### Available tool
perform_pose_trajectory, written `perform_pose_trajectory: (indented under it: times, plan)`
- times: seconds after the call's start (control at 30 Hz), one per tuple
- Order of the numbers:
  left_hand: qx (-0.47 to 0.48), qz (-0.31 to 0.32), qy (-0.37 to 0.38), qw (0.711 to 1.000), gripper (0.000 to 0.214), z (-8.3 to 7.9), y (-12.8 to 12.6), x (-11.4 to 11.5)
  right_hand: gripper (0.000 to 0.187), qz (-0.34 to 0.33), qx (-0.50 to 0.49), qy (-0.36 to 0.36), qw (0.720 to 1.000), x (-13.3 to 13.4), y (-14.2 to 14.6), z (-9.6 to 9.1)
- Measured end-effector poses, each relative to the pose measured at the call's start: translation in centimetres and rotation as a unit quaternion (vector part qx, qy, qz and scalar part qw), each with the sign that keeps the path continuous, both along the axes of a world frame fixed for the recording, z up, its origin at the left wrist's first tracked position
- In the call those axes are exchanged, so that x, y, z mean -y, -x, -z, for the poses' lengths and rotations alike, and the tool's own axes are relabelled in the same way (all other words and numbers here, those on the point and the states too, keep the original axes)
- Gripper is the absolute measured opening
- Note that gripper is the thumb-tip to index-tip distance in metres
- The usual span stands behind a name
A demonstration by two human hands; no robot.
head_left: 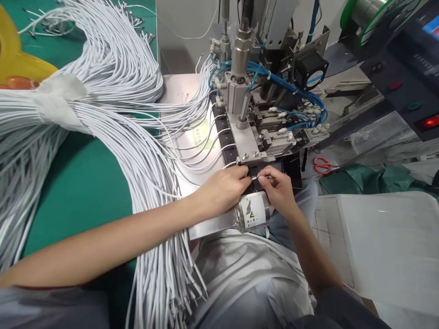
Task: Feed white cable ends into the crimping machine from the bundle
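My left hand [230, 192] is closed around a white cable just in front of the machine's metal clamp plate [245, 141]. A short white cable end [254, 178] shows in the gap between my hands. Thumb and forefinger of my right hand [278, 192] pinch at the tip of that end; the exact part under the fingers is too small to make out. Several white cables [202, 157] run from the black slotted holder [227, 137] back to a large bundle [116, 128]. Below my hands sits a clear container with a white label [253, 211].
White tape [60, 103] wraps the bundle on the green mat [89, 169]. A yellow tape dispenser [20, 59] stands at the far left. Blue air hoses [274, 77], a control box [408, 82], red-handled scissors [324, 165] and a white plastic bin [387, 242] are on the right.
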State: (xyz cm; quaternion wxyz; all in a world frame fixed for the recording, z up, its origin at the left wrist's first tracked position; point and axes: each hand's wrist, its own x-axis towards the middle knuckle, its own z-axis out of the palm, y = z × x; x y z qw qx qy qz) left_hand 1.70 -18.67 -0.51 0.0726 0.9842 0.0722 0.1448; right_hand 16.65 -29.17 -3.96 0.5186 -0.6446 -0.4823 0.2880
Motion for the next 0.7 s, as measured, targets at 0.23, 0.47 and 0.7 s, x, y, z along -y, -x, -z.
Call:
perform_pose_trajectory:
  times: [0.23,0.47,0.7]
  plan:
    - [-0.089,0.03,0.004,0.996,0.019,-0.1,-0.1,-0.1,0.012,0.061,-0.072,0.054,0.994,-0.4,0.6,0.6]
    - [-0.11,0.038,-0.028,0.993,0.024,-0.4,-0.1,-0.1,0.011,0.096,-0.16,0.096,0.978,-0.8,0.7,0.4]
    - [-0.149,0.039,-0.036,0.987,0.027,-1.1,-0.2,0.0,0.014,0.063,-0.244,0.153,0.955,-1.2,-0.1,0.2]
